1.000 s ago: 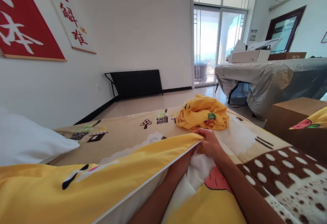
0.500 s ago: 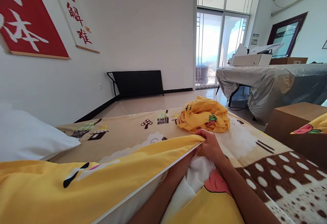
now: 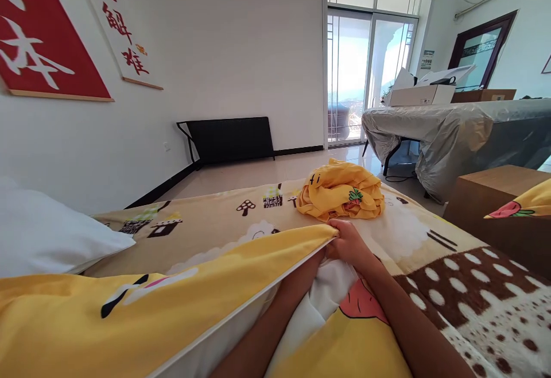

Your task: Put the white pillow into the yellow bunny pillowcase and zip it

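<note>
A yellow cover [image 3: 172, 292] with a white zipper edge stretches from the lower left to the centre, its opening facing me. My right hand [image 3: 349, 243] is closed on the corner of the cover, beside the opening. My left forearm reaches inside the opening, and my left hand [image 3: 321, 251] is mostly hidden under the cloth near the same corner; its fingers do not show. White fabric [image 3: 331, 283] bunches between my forearms. Below it lies a yellow part with a pink fruit print [image 3: 361, 300].
A crumpled yellow cloth [image 3: 340, 191] lies on the patterned blanket [image 3: 215, 214] ahead. A white pillow [image 3: 55, 231] is at left. A brown box [image 3: 486, 194] and a plastic-covered table [image 3: 447, 128] stand at right. A folded black frame [image 3: 230, 139] leans by the wall.
The view has shifted slightly, so most things sit a little higher or further left. Both hands keep nearly the same pose at the cover's corner.
</note>
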The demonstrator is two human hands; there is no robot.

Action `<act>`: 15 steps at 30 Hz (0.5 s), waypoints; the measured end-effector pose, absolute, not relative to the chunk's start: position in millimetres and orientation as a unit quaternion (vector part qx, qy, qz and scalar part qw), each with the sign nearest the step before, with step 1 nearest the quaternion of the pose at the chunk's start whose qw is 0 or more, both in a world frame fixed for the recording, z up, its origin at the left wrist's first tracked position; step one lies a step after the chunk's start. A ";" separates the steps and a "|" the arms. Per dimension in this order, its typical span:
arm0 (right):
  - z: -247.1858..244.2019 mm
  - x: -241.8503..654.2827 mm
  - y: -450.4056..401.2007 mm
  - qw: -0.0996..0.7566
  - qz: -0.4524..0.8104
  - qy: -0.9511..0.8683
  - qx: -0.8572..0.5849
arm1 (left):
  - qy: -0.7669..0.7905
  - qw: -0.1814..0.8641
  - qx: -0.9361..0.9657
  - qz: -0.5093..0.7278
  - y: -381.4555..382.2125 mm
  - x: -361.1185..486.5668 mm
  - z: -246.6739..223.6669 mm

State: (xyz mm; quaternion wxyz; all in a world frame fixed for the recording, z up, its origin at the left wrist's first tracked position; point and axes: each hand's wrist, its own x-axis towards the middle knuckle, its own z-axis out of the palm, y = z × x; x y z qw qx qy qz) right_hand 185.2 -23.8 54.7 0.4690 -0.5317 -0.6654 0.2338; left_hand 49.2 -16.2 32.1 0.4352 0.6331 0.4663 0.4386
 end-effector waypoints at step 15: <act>56.2 181.0 -26.1 0.518 0.354 -0.620 -0.471 | 0.443 0.466 0.625 0.442 -17.4 50.4 32.0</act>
